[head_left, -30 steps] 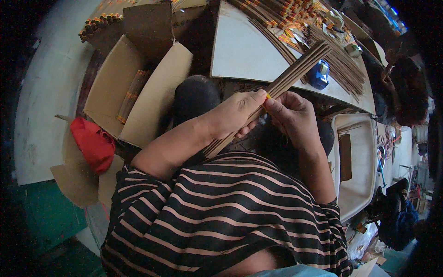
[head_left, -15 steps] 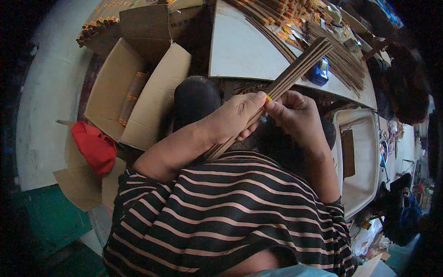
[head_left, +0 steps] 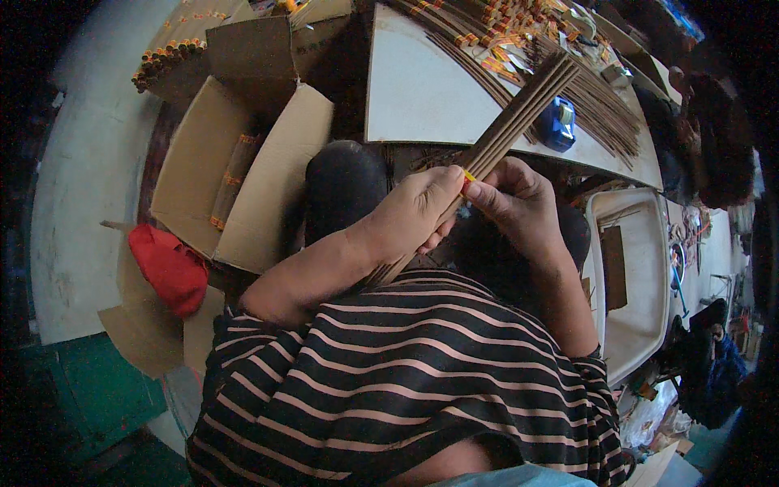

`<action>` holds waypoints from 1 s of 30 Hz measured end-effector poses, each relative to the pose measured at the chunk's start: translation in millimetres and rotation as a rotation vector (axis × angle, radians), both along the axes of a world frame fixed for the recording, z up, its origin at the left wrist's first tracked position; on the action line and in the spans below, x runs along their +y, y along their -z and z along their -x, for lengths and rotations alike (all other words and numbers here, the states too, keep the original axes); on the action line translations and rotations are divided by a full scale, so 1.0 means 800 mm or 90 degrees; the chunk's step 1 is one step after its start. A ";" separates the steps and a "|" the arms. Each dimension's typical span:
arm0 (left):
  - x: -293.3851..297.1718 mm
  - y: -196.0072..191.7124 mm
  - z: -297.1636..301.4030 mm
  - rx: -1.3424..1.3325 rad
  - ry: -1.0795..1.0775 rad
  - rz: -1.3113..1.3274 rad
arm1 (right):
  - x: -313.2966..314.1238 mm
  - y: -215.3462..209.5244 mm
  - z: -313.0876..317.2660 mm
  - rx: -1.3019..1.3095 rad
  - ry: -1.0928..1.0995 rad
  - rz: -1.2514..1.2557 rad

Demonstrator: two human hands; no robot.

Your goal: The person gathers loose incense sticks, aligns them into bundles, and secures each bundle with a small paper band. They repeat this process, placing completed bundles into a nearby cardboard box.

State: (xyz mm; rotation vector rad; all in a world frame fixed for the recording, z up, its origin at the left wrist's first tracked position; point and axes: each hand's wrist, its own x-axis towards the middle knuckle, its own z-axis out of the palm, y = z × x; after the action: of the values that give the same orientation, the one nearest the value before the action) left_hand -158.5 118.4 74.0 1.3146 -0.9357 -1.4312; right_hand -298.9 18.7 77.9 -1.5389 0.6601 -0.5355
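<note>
A bundle of long brown incense sticks (head_left: 526,109) slants across my lap, its far end up over the table's edge. My left hand (head_left: 423,207) is wrapped round the bundle near its middle, the thumb lying along it. A narrow red and yellow paper band (head_left: 467,180) shows on the sticks beside that thumb. My right hand (head_left: 519,209) pinches at the band with thumb and forefinger, its other fingers curled behind. The sticks' lower part runs under my left wrist toward my striped shirt.
The white table (head_left: 422,89) holds loose sticks (head_left: 596,114), banded bundles (head_left: 519,20) and a blue tape dispenser (head_left: 558,126). An open cardboard box (head_left: 268,178) with bundles inside stands left, near a red cloth (head_left: 168,270). A white tub (head_left: 649,284) is at right.
Both hands stay at the band with hardly any movement. The bundle's far end has shifted slightly left and up, and the whole view has moved a little.
</note>
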 end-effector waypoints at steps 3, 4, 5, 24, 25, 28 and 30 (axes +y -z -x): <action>0.001 -0.002 0.000 -0.052 -0.026 0.021 | -0.004 0.010 -0.002 -0.010 0.045 0.129; 0.001 0.000 0.000 -0.075 -0.039 0.026 | -0.005 0.009 -0.002 0.039 0.080 0.247; 0.001 0.002 -0.001 -0.098 -0.052 0.032 | -0.005 0.009 -0.002 0.089 0.115 0.364; -0.001 0.033 0.029 -0.414 -0.144 0.248 | 0.034 0.014 0.015 0.034 0.034 0.080; -0.001 0.033 0.028 -0.393 -0.132 0.255 | 0.035 0.016 0.015 -0.012 0.021 0.040; 0.005 0.022 0.025 -0.313 -0.064 0.213 | 0.035 0.029 0.017 -0.140 -0.017 -0.057; 0.009 0.009 0.022 -0.248 0.000 0.176 | 0.034 0.041 0.022 -0.211 -0.047 -0.084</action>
State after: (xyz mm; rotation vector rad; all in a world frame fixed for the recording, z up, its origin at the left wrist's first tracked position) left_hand -176.3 125.3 66.6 1.4035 -1.3367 -1.0145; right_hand -316.2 45.6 45.2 -1.3071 0.3735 -0.6596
